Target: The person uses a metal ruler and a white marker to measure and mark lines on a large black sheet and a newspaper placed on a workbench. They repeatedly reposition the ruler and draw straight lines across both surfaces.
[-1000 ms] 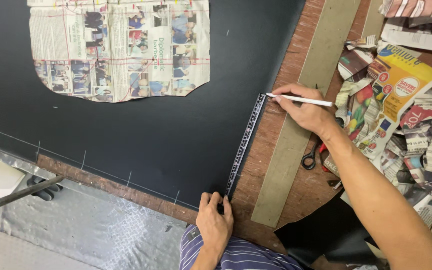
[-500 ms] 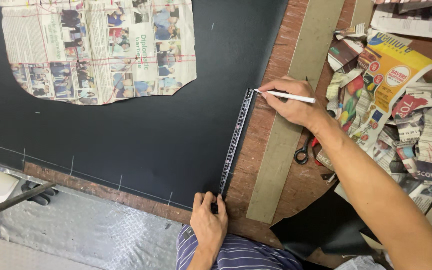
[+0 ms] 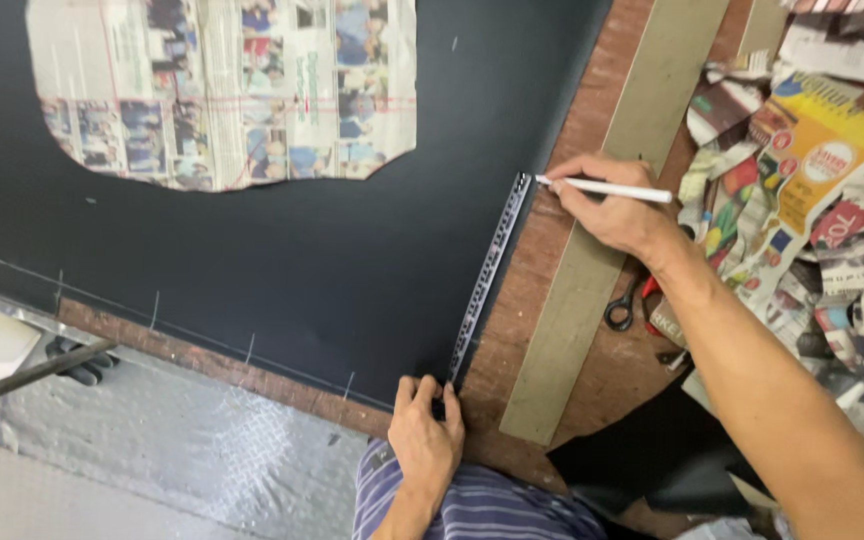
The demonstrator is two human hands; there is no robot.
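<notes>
Nearest the camera, a striped sleeve (image 3: 472, 505) leads to the left hand (image 3: 427, 435), which lies flat with its fingers pressing down the near end of a ruler (image 3: 487, 275). The hand grips nothing; it pins the ruler against the cloth (image 3: 302, 260). The ruler is dark and narrow and runs away from the camera along the right edge of the black cloth, tilted slightly to the right as it goes.

To the left, below the surface edge, there is a silvery patterned floor (image 3: 182, 470) with a dark metal bar (image 3: 22, 375) crossing it. Thin white chalk lines and short tick marks follow the near edge of the cloth.

To the right of the ruler, the brown wooden surface (image 3: 552, 290) shows bare, and a long tan strip (image 3: 612, 210) lies on it, roughly parallel to the ruler. Scissors (image 3: 627, 305) with dark handles rest just beside the strip, partly under the right forearm.

At the far end of the ruler, the right hand (image 3: 607, 205) is closed around a white pencil (image 3: 607, 188), its tip touching the ruler's top corner.

Further right is a heap of colourful paper scraps (image 3: 812, 200). Farthest, on the cloth, lies a newspaper pattern (image 3: 232, 90) with a rounded lower edge.
</notes>
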